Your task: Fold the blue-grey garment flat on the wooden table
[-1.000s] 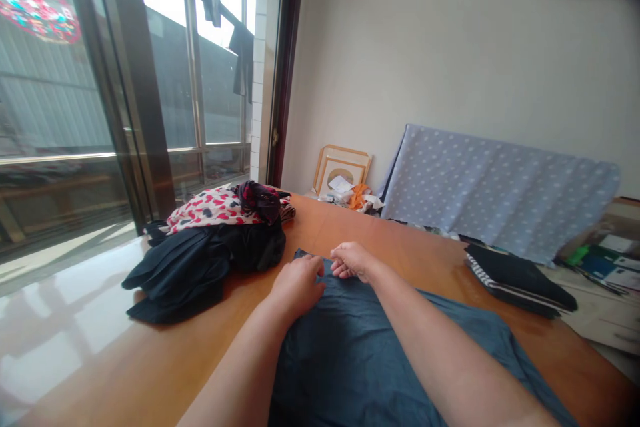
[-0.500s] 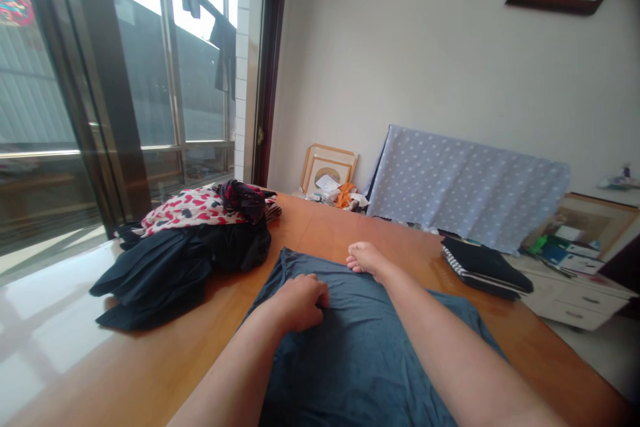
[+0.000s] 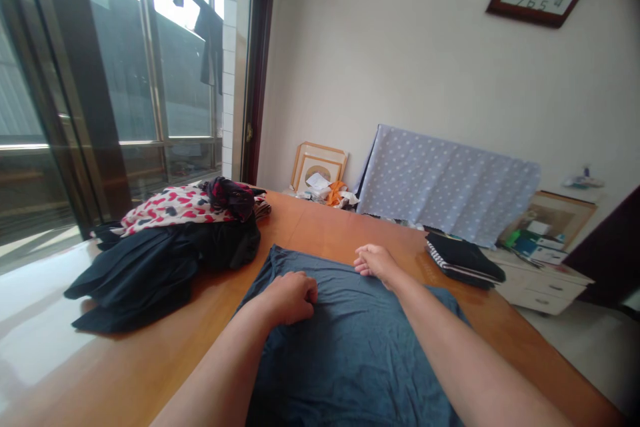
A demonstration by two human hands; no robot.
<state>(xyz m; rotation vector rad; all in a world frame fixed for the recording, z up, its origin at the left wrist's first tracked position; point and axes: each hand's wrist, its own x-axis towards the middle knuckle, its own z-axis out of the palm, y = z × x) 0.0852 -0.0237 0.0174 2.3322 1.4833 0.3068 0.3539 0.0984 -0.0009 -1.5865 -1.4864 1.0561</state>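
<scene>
A dark blue-grey cloth garment (image 3: 345, 347) lies spread on the wooden table in front of me, wrinkled across its surface. My left hand (image 3: 293, 297) rests on its upper left part, the fingers curled down against the fabric and closed on it. At the garment's far edge is my right hand (image 3: 376, 263), its fingers loosely bent and slightly apart, with nothing visible in them. Whether the right fingertips touch the cloth I cannot tell.
To the left is a heap of dark clothes (image 3: 150, 267) with a heart-patterned cloth (image 3: 173, 209) on top. A folded dark stack (image 3: 465, 260) sits at the right table edge. Beyond stand a polka-dot cover (image 3: 445, 180), frames (image 3: 320, 163) and a white cabinet (image 3: 545, 283).
The view has turned slightly right. My right hand has loosened from a tighter fist and shifted a little right along the garment's far edge. My left hand stays curled on the cloth.
</scene>
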